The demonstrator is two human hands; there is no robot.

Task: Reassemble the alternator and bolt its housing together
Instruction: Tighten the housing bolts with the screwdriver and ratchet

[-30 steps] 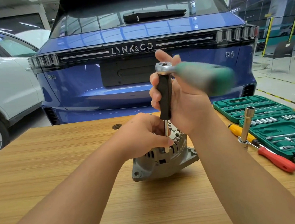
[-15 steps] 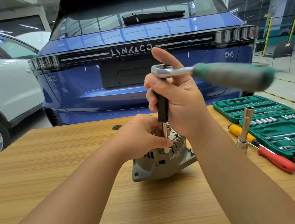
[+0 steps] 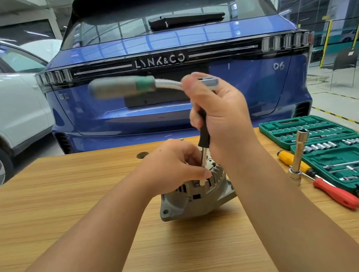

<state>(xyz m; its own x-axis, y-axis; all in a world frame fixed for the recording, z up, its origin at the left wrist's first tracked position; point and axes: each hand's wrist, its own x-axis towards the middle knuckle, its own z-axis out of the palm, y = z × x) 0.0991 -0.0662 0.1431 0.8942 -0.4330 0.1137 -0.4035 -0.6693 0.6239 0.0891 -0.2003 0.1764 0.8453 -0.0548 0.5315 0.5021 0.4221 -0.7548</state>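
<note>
A grey alternator stands on the wooden table, its finned housing facing up. A ratchet wrench with a green-grey handle sits on top of a black-sleeved extension bar that runs down to the housing's rim. The handle points left and is blurred. My right hand grips the upper part of the bar, just under the ratchet head. My left hand pinches the bar's lower end, where the socket meets the alternator. The bolt under the socket is hidden.
An open green socket set lies at the right on the table. Beside it lie a long silver socket tube, a yellow screwdriver and a red screwdriver. A blue car stands just behind the table, a white car at the left.
The ratchet handle has swung from pointing right round to pointing left. Both hands have kept their hold on the bar, and the alternator has stayed in place.
</note>
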